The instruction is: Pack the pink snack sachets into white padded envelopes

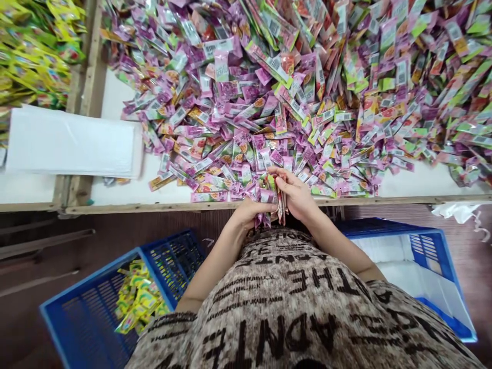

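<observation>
My left hand [251, 209] is closed around a small bunch of purple and pink snack sachets [265, 196] at the table's front edge. Beside it, my right hand [295, 192] grips the right side of the bunch, where reddish-pink sachets [282, 200] stand on end. The two hands almost meet, with the sachets between them. Just beyond lies a wide heap of similar slim sachets [238, 113] in purple, pink, green and orange. My fingers partly hide the held sachets, so their number is unclear.
A stack of clear plastic bags [73, 143] lies across the wooden divider [90, 77] on the left. Yellow-green packets [34, 56] fill the compartment beyond it. Below the table, a blue crate [96, 312] holds yellow packets; another blue crate [453, 277] stands at right.
</observation>
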A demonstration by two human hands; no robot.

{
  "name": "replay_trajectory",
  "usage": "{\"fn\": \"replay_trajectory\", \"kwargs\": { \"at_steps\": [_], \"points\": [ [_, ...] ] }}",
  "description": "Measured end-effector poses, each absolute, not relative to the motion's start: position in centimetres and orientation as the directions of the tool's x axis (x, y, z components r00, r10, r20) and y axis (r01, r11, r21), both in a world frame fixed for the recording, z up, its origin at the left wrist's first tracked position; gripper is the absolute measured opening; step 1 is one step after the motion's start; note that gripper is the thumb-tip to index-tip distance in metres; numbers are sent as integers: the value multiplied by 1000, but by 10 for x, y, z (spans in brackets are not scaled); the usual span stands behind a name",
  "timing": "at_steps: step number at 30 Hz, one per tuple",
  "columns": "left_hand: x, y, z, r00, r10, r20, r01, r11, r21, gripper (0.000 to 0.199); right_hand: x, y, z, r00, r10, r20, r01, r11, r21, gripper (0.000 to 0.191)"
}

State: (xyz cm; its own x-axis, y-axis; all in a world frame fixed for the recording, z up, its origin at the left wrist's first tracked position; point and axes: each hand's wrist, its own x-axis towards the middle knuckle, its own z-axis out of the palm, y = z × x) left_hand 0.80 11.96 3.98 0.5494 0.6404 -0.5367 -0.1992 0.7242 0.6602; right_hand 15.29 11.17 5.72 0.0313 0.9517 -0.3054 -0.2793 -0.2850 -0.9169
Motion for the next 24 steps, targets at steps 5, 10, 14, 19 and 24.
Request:
{"fn": "replay_trajectory", "kwargs": {
  "at_steps": [5, 10, 14, 19, 24],
  "points": [
    [14, 114, 40, 562, 576, -594, -192, 789, 584, 46, 146, 104, 48, 253, 967, -22, 64, -39, -997, 37],
    [19, 115, 52, 473, 651, -594, -131, 718, 683, 56, 148, 100, 48, 111, 977, 185, 412, 124, -903, 52],
    [18, 119, 59, 445, 691, -570, -84, 666, 741, 63, 160, 104, 57, -48, 977, 210, 602, 196, -774, 61],
    [16, 119, 61, 394, 751, -531, -149, 622, 769, 54, 162, 114, 65, -110, 974, 196, 682, 218, -698, 57],
    [16, 120, 62, 475, 614, -630, -81, 744, 663, 19, 155, 127, 61, -171, 974, 148, 530, 217, -820, 44]
  ]
}}
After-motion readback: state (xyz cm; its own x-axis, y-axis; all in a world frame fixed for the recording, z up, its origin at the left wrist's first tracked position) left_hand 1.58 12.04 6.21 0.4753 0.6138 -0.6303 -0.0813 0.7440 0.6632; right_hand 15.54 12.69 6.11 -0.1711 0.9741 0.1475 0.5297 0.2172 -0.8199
